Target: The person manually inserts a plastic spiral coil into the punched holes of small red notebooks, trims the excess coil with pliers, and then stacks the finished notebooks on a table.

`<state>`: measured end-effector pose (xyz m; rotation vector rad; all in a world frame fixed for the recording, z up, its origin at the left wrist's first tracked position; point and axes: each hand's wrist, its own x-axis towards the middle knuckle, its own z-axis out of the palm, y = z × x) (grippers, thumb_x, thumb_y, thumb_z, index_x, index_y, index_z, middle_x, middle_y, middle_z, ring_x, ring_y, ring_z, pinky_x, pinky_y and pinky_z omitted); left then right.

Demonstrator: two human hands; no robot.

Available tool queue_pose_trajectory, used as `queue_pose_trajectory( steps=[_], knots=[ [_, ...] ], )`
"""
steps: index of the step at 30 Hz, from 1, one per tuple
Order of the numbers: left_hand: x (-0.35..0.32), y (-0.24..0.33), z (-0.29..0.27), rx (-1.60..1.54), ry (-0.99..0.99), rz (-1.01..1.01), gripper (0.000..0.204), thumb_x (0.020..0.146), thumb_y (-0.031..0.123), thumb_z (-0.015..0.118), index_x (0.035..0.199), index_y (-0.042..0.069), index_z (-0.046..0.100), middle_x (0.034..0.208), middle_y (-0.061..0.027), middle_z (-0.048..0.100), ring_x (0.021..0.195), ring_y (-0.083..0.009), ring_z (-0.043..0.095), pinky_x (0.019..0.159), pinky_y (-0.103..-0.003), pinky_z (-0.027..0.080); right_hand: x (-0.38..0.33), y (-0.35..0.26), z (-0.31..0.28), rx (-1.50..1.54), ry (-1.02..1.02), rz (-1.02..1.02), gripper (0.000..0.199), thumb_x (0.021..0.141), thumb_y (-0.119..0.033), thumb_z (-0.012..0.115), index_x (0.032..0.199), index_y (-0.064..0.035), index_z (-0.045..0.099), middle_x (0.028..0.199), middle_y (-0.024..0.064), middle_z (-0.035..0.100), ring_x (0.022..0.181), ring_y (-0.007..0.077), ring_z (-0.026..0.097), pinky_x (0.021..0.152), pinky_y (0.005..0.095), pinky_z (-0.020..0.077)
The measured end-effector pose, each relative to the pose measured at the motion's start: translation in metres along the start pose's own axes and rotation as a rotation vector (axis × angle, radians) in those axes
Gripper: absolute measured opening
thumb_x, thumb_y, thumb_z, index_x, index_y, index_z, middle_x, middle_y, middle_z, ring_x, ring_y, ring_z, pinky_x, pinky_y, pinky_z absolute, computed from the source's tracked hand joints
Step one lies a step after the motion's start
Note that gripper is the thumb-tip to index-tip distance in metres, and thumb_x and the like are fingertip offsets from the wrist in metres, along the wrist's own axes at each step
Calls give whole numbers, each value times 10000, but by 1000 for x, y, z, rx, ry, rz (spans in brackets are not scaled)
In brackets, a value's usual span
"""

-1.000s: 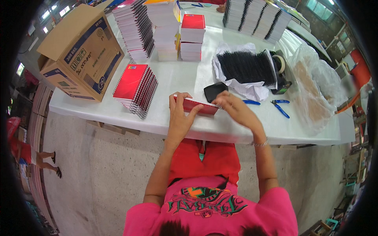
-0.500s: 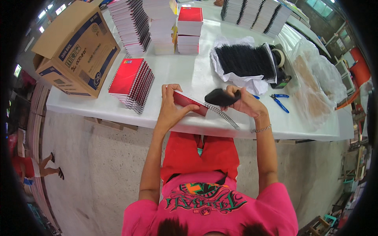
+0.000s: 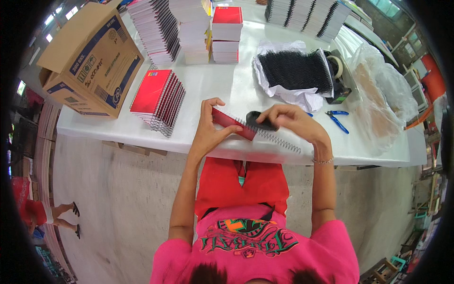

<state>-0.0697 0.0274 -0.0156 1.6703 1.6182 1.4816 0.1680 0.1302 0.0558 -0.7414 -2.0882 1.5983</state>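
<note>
My left hand [image 3: 208, 131] grips a small red-covered notebook [image 3: 224, 119] by its edge near the front of the table, with the thumb along the near side. A metal spiral coil [image 3: 282, 140] runs along the notebook's edge and sticks out beyond it to the right. My right hand [image 3: 294, 121] closes over a black, rounded hand-held piece [image 3: 255, 119], whose exact kind I cannot make out. That black piece lies against the coil at the notebook's right end.
Finished red spiral notebooks [image 3: 153, 94] are stacked left, beside a cardboard box [image 3: 101, 71]. Black coils [image 3: 295, 71] lie on white paper at right, near a tape dispenser [image 3: 339, 94], blue cutters [image 3: 337, 120] and a plastic bag [image 3: 378, 94]. Book stacks [image 3: 227, 33] stand behind.
The black piece has come down and left onto the coil, with my right hand turned over it. The coil's free end now reaches farther right. My left hand still holds the notebook.
</note>
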Motion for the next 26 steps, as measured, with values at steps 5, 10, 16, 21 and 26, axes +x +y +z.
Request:
queue_pose_trajectory(
  steps=[5, 10, 16, 21, 26],
  knots=[
    [2, 6, 7, -157, -11, -57, 816, 691, 195, 865, 1322, 58, 366, 1237, -94, 420, 1143, -210, 455, 986, -324, 401, 5, 14, -3, -282, 197, 26, 406, 875, -393, 705, 873, 9, 646, 802, 59, 601, 707, 146, 530, 643, 317, 428],
    [0, -6, 10, -451, -68, -126, 686, 855, 85, 678, 1424, 64, 295, 1292, -87, 387, 1163, -177, 430, 1019, -294, 353, 13, 12, 2, -685, 50, 8, 430, 891, -420, 684, 829, 3, 636, 822, 67, 598, 767, 152, 531, 664, 306, 417],
    [0, -7, 11, -560, -125, -130, 567, 925, 41, 542, 1435, 80, 296, 1249, -72, 406, 1085, -121, 433, 986, -270, 352, 14, 7, -3, -65, 96, 61, 453, 903, -402, 669, 766, 23, 592, 702, 62, 493, 695, 129, 454, 654, 304, 391],
    [2, 0, 15, -640, -167, -168, 551, 936, 59, 535, 1435, 100, 305, 1144, -43, 438, 1013, -109, 438, 956, -269, 361, 28, 13, -9, -639, 193, 1, 399, 909, -386, 664, 847, 8, 659, 693, 69, 562, 662, 153, 507, 604, 352, 413],
    [2, -1, 19, -653, -187, -163, 552, 939, 66, 539, 1438, 112, 308, 1119, -35, 430, 989, -111, 435, 945, -267, 362, 24, -8, -6, -259, 97, -76, 387, 925, -395, 648, 1058, -37, 712, 1018, 144, 726, 851, 231, 651, 785, 276, 492]
  ],
)
